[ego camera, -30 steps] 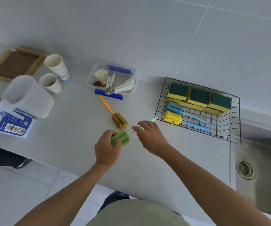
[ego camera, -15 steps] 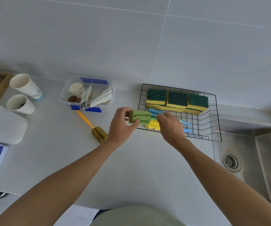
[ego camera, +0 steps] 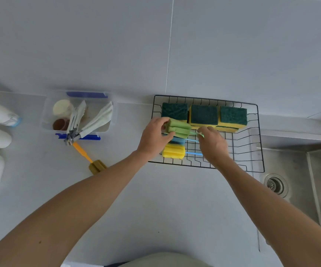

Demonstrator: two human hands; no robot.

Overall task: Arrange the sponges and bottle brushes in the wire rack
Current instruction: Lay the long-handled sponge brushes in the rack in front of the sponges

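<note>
Your left hand (ego camera: 154, 136) and right hand (ego camera: 212, 145) hold the green bottle brush (ego camera: 178, 128) over the wire rack (ego camera: 256, 149)

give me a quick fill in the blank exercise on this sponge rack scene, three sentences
1. Both hands hold the brush with the ____ sponge head over the wire rack.
2. The left hand grips its head; the right hand pinches its ____.
3. The orange-handled brush lies on the ____, outside the rack.

Missing words: green; handle; counter
</note>
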